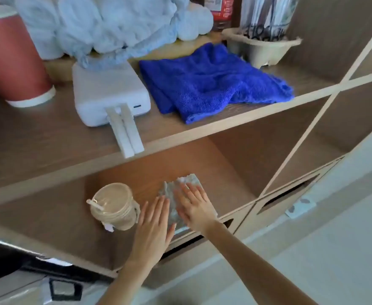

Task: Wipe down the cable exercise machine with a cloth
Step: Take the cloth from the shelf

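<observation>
Both hands lie flat, fingers spread — right hand [195,208] pressing on the pale cloth [181,194] on the lower shelf [59,219], left hand [153,227] at its near-left edge, beside a cup [114,205].

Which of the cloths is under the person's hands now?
The small grey cloth on the lower shelf, pressed flat by the right hand. The blue cloth lies untouched on the upper shelf.
</observation>
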Demonstrator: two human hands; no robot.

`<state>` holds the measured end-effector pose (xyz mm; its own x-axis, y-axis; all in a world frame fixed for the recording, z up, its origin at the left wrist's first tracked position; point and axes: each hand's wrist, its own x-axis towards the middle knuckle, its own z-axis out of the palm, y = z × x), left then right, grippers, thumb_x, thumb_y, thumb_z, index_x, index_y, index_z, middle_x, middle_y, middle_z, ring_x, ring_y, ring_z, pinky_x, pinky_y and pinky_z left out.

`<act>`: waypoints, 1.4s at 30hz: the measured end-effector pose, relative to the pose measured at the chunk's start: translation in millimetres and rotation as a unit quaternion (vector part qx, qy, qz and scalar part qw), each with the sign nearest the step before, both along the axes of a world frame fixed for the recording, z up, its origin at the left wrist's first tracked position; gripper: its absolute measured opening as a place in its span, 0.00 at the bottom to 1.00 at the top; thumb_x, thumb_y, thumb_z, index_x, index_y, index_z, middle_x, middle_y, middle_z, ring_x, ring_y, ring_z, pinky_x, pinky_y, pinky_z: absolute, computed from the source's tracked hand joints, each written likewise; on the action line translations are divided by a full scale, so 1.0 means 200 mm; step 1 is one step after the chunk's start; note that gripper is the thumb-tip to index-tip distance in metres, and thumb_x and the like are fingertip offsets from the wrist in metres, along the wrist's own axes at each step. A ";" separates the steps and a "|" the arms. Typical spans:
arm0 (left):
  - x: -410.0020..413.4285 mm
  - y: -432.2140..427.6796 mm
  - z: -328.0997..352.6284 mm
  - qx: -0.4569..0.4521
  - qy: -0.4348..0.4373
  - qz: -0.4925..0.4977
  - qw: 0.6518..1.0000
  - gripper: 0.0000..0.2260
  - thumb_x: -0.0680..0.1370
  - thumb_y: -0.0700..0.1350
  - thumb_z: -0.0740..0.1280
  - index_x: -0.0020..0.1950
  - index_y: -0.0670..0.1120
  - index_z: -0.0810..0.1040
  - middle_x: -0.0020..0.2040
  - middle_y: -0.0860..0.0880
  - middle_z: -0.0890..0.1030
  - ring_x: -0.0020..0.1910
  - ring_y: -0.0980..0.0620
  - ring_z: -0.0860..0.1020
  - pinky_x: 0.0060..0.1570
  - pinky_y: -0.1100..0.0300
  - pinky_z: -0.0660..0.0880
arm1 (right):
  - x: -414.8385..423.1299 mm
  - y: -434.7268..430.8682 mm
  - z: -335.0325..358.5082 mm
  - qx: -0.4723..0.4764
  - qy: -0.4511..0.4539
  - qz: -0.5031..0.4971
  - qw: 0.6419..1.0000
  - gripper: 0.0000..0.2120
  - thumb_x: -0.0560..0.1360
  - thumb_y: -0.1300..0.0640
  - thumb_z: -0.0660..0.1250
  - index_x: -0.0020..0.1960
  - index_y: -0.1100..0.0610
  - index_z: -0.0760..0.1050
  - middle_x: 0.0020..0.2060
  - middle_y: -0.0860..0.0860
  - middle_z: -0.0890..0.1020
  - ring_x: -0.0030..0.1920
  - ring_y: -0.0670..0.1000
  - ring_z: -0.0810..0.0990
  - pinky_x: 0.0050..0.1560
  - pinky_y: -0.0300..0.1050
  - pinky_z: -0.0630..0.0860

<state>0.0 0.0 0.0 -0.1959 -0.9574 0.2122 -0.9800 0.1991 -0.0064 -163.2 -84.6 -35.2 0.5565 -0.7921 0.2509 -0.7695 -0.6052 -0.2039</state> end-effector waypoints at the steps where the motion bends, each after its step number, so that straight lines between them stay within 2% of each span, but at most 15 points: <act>1: 0.00 -0.01 -0.01 -0.007 0.000 0.002 1.000 0.28 0.78 0.56 0.55 0.69 0.37 0.73 0.68 0.40 0.75 0.66 0.42 0.74 0.67 0.45 0.61 | 0.01 -0.03 -0.02 0.015 0.017 0.005 1.000 0.26 0.77 0.46 0.57 0.72 0.53 0.63 0.71 0.58 0.69 0.69 0.62 0.70 0.66 0.65 0.67; 3: 0.00 -0.03 -0.02 -0.009 -0.001 -0.001 1.000 0.28 0.78 0.56 0.56 0.68 0.37 0.73 0.67 0.40 0.75 0.66 0.42 0.74 0.68 0.45 0.61 | 0.02 -0.06 -0.05 0.023 0.034 -0.001 0.999 0.27 0.78 0.39 0.53 0.73 0.50 0.64 0.72 0.56 0.67 0.72 0.61 0.65 0.70 0.66 0.60; 5: 0.00 -0.03 -0.05 -0.018 -0.003 -0.001 1.000 0.28 0.78 0.56 0.57 0.68 0.38 0.73 0.67 0.41 0.75 0.67 0.42 0.73 0.68 0.46 0.61 | 0.03 -0.07 -0.08 0.039 0.059 0.002 0.998 0.29 0.79 0.34 0.46 0.72 0.48 0.66 0.72 0.56 0.68 0.73 0.60 0.64 0.69 0.66 0.52; 7: 0.01 -0.04 -0.07 -0.019 0.001 -0.001 1.000 0.28 0.78 0.56 0.57 0.69 0.38 0.73 0.67 0.41 0.75 0.67 0.42 0.73 0.68 0.45 0.62 | 0.03 -0.08 -0.09 0.051 0.095 0.009 0.994 0.31 0.79 0.33 0.42 0.73 0.47 0.66 0.72 0.56 0.68 0.73 0.60 0.62 0.67 0.66 0.50; 10: 0.01 -0.05 -0.07 -0.033 0.003 0.002 0.999 0.27 0.78 0.55 0.56 0.69 0.38 0.72 0.68 0.41 0.75 0.67 0.43 0.73 0.67 0.45 0.63 | 0.03 -0.10 -0.11 0.059 0.105 0.010 0.993 0.29 0.79 0.34 0.45 0.72 0.46 0.68 0.72 0.55 0.67 0.74 0.59 0.62 0.69 0.67 0.50; 12: 0.02 -0.06 -0.08 -0.035 0.008 0.003 0.999 0.27 0.78 0.54 0.57 0.69 0.38 0.72 0.68 0.41 0.74 0.67 0.43 0.73 0.67 0.45 0.63 | 0.03 -0.10 -0.12 0.061 0.071 0.005 0.996 0.25 0.79 0.38 0.50 0.69 0.47 0.71 0.71 0.54 0.70 0.73 0.59 0.65 0.72 0.67 0.55; 14: 0.02 -0.06 -0.08 -0.034 0.012 0.004 0.999 0.27 0.77 0.54 0.57 0.69 0.38 0.73 0.68 0.41 0.75 0.66 0.43 0.73 0.68 0.46 0.63 | 0.03 -0.10 -0.11 0.042 0.018 0.002 0.999 0.21 0.77 0.44 0.55 0.65 0.48 0.75 0.67 0.53 0.75 0.70 0.57 0.70 0.70 0.62 0.62; 16: 0.02 -0.06 -0.07 -0.032 0.016 0.001 0.999 0.26 0.77 0.54 0.57 0.69 0.38 0.73 0.67 0.41 0.75 0.66 0.43 0.74 0.67 0.46 0.63 | 0.02 -0.09 -0.10 0.007 -0.036 0.002 0.999 0.17 0.74 0.48 0.59 0.58 0.51 0.80 0.59 0.52 0.80 0.61 0.57 0.77 0.62 0.53 0.67; 18: 0.02 -0.07 -0.06 -0.025 0.016 -0.006 1.000 0.27 0.77 0.54 0.57 0.69 0.38 0.72 0.68 0.42 0.75 0.66 0.43 0.73 0.67 0.46 0.63 | 0.02 -0.09 -0.10 -0.023 -0.056 0.000 0.998 0.15 0.72 0.50 0.61 0.52 0.52 0.82 0.52 0.50 0.83 0.51 0.55 0.80 0.51 0.48 0.67; 21: 0.02 -0.07 -0.03 -0.021 0.022 -0.019 0.999 0.26 0.77 0.54 0.58 0.70 0.38 0.71 0.68 0.42 0.74 0.67 0.43 0.73 0.67 0.46 0.65 | -0.01 -0.09 -0.09 -0.052 -0.055 0.006 0.997 0.14 0.71 0.51 0.62 0.52 0.52 0.82 0.48 0.50 0.83 0.45 0.54 0.80 0.43 0.47 0.70; 25: -0.01 -0.09 0.02 -0.023 0.041 -0.033 0.998 0.26 0.78 0.53 0.58 0.70 0.38 0.71 0.68 0.42 0.74 0.68 0.44 0.72 0.66 0.46 0.66 | -0.12 -0.04 -0.02 -0.080 -0.078 0.002 0.994 0.16 0.72 0.54 0.61 0.56 0.54 0.81 0.50 0.53 0.82 0.44 0.55 0.80 0.41 0.45 0.78; 28: -0.06 -0.13 0.06 -0.025 0.049 -0.060 0.997 0.27 0.78 0.54 0.57 0.71 0.38 0.70 0.68 0.42 0.74 0.67 0.44 0.72 0.67 0.48 0.65 | -0.26 0.02 0.07 -0.096 -0.092 -0.031 0.991 0.16 0.73 0.55 0.62 0.58 0.56 0.80 0.51 0.54 0.81 0.44 0.56 0.79 0.43 0.49 0.79; 33: -0.26 -0.20 0.14 -0.029 0.082 -0.143 0.986 0.27 0.79 0.54 0.56 0.72 0.38 0.68 0.70 0.41 0.72 0.68 0.43 0.71 0.68 0.47 0.65 | -0.53 0.19 0.24 -0.130 -0.100 -0.124 0.979 0.16 0.73 0.56 0.62 0.58 0.57 0.80 0.54 0.54 0.81 0.46 0.56 0.80 0.48 0.49 0.78; 38: -0.58 -0.20 0.21 -0.062 0.120 -0.269 0.954 0.26 0.79 0.52 0.58 0.70 0.36 0.70 0.68 0.40 0.74 0.68 0.43 0.72 0.69 0.46 0.61 | -0.81 0.45 0.32 -0.173 -0.091 -0.238 0.951 0.16 0.74 0.56 0.64 0.59 0.58 0.79 0.55 0.55 0.81 0.48 0.58 0.80 0.48 0.52 0.79; 42: -0.84 -0.16 0.22 -0.054 0.142 -0.359 0.921 0.25 0.79 0.52 0.58 0.69 0.37 0.71 0.68 0.41 0.75 0.66 0.43 0.73 0.68 0.46 0.62 | -1.00 0.71 0.34 -0.205 -0.085 -0.345 0.912 0.16 0.75 0.53 0.65 0.59 0.58 0.80 0.55 0.57 0.81 0.47 0.60 0.80 0.47 0.54 0.79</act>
